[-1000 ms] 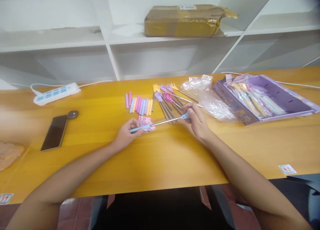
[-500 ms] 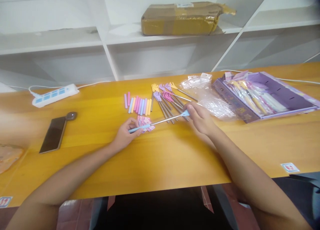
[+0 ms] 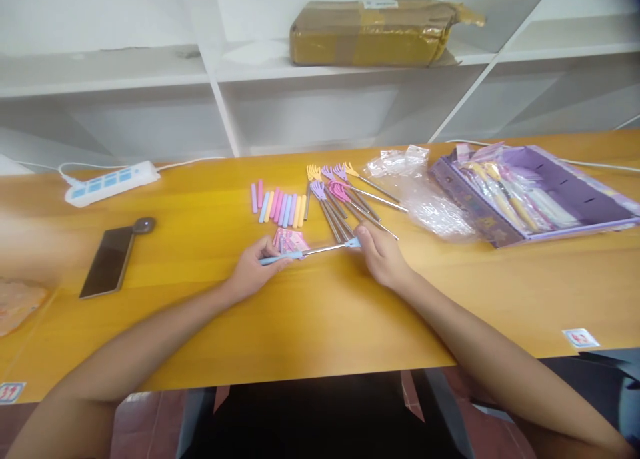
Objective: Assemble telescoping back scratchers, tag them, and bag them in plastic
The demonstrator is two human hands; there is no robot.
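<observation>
The left hand (image 3: 253,269) clasped the handle (image 3: 296,255) of the blue backscratcher (image 3: 325,249), the right hand (image 3: 381,256) its head (image 3: 353,243), just toward six o'clock of centre; stickers (image 3: 580,338) at eight and four o'clock were unreadably blurred

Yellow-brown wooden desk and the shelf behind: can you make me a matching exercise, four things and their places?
1. thin metal rod with light-blue handle
2. brown taped cardboard box
3. white rectangular power strip
4. open purple box

A. on white shelf
B. back left of desk
C. between left hand and right hand
D. right side of desk

Pairs: 1-C; 2-A; 3-B; 4-D
</observation>
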